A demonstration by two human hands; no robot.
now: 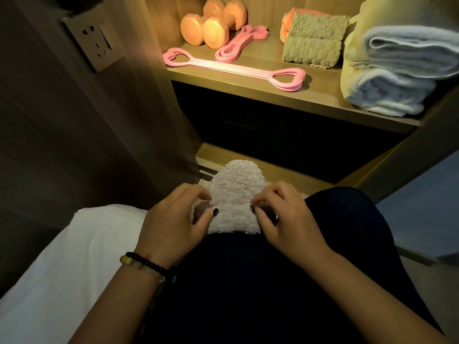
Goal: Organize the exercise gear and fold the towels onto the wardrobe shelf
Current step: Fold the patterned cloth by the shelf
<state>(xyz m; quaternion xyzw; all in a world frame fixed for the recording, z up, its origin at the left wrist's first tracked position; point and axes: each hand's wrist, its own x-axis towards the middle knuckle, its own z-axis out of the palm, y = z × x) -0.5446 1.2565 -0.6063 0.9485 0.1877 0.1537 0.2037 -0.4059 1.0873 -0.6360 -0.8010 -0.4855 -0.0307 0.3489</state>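
While two dumbbells [214,24] sit upper centre, both hands, left hand [173,225] and right hand [285,219], pinch one grey towel [234,202], its long axis pointing up-frame.

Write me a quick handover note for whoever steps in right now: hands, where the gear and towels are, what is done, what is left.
Left hand and right hand each pinch a side of the small pale towel lying on the lap.
Done, on the wardrobe shelf: two dumbbells at the back left, looped pink band beside them, long pink band along the front edge, olive towel folded, blue and white towels stacked on the right.
Left: finish folding the pale towel and put it on the shelf.
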